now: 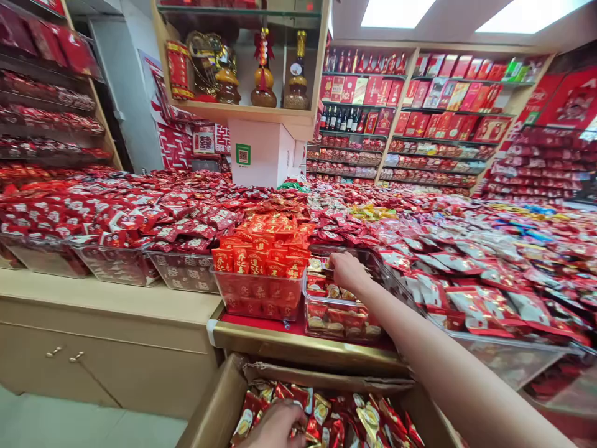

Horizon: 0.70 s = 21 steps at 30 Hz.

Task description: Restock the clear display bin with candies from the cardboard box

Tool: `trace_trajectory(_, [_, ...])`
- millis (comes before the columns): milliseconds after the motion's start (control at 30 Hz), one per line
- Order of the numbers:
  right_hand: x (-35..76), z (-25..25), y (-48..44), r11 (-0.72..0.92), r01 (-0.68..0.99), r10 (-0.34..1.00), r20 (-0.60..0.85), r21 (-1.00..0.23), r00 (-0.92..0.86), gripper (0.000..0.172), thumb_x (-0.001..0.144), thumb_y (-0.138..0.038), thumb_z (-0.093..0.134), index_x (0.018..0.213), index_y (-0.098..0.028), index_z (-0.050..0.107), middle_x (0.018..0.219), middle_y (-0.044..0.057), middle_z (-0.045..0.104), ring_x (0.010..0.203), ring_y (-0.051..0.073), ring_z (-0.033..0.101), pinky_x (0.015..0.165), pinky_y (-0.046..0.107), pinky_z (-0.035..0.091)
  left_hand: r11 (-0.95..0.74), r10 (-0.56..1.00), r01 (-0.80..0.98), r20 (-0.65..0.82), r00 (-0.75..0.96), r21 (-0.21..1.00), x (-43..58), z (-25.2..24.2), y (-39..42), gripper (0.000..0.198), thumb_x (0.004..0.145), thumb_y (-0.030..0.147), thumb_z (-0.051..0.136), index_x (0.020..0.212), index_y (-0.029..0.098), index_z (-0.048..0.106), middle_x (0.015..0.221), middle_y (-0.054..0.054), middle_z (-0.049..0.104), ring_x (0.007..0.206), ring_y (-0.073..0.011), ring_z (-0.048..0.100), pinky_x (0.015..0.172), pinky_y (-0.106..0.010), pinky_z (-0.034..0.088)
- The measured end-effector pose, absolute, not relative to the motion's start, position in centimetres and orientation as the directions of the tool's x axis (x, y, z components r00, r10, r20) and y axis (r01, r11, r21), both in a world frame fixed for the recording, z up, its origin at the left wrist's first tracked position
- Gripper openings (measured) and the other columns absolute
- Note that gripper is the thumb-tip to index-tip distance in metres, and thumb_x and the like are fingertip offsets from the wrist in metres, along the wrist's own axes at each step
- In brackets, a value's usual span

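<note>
A person's R. hand [347, 272], fingers curled, is at the mouth of a clear, rigid plastic rect. bin [342, 326] part-filled w/ small red-and-gold pkts [317, 287]; from where I stand, can't tell if it grips any. The L. hand [280, 424] rests, fingers bent, on glossy, crinkled red-and-gold foil pkts [321, 409] in an open, rough-edged brown cardboard box [212, 404] by the smooth, gold-trimmed counter edge [298, 341]; fingertips hidden, so its grasp is unclear, too. Beside the bin: a clear plastic tub [261, 297] heaped w/ shiny orange-red sachets [265, 242]. Above, gourd-shaped amber btls. [263, 96] line a wooden shelf [252, 112].
</note>
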State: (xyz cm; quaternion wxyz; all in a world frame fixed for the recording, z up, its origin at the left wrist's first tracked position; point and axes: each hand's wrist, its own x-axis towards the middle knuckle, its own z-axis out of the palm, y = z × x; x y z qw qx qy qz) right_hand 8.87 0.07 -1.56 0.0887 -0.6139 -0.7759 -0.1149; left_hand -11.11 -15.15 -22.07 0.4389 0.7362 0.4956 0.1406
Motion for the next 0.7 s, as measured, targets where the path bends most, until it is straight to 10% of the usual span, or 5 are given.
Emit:
trace_trajectory(200, [9.3, -0.9, 0.7, 0.211, 0.977, 0.926, 0.316, 0.012, -0.204, 0.021, 0.069, -0.006, 0.040, 0.079, -0.016, 0.055, 0.088, 0.008, 0.059, 0.085, 0.021, 0.047, 0.067, 0.029, 0.035, -0.307, 0.851, 0.763, -0.195, 0.487, 0.568, -11.2, -21.2, -15.1, 0.021, 0.065, 0.022, 0.052, 0.084, 0.024, 0.060, 0.090, -0.002, 0.057, 0.088, -0.0199, 0.048, 0.076, -0.027, 0.035])
trace_trajectory(400, [8.3, 1.3, -5.9, 0.500, 0.853, 0.651, 0.715, -0.150, -0.256, 0.025, 0.076, -0.009, 0.030, 0.081, -0.017, 0.053, 0.092, 0.007, 0.055, 0.091, 0.018, 0.046, 0.080, 0.030, 0.035, -0.255, 0.935, 0.891, -0.140, 0.327, 0.377, -11.6, -20.9, -14.7, 0.047, 0.057, 0.015, 0.051, 0.104, 0.021, 0.054, 0.112, -0.009, 0.048, 0.104, -0.0284, 0.037, 0.084, -0.038, 0.026])
trace_trajectory(533, [6.1, -7.5, -14.0, 0.832, 0.553, 0.491, 0.425, 0.029, -0.761, 0.021, 0.077, -0.018, 0.036, 0.069, -0.025, 0.054, 0.069, 0.001, 0.057, 0.066, 0.014, 0.049, 0.065, 0.027, 0.039, -0.219, 0.937, 0.921, -0.193, 0.290, 0.322, -11.7, -21.0, -14.4, 0.048, 0.057, 0.012, 0.047, 0.103, 0.022, 0.055, 0.108, -0.009, 0.052, 0.101, -0.0297, 0.038, 0.079, -0.042, 0.028])
trace_trajectory(700, [6.5, -23.0, -17.0, 0.713, 0.701, 0.687, 0.217, -0.020, -0.693, 0.009, 0.066, -0.022, 0.055, 0.075, -0.021, 0.059, 0.086, 0.003, 0.062, 0.071, 0.017, 0.053, 0.062, 0.026, 0.042, -0.275, 0.928, 0.901, -0.151, 0.340, 0.336, -11.7, -20.2, -14.4, 0.032, 0.052, 0.016, 0.057, 0.083, 0.022, 0.061, 0.095, -0.006, 0.058, 0.090, -0.0279, 0.045, 0.072, -0.036, 0.030])
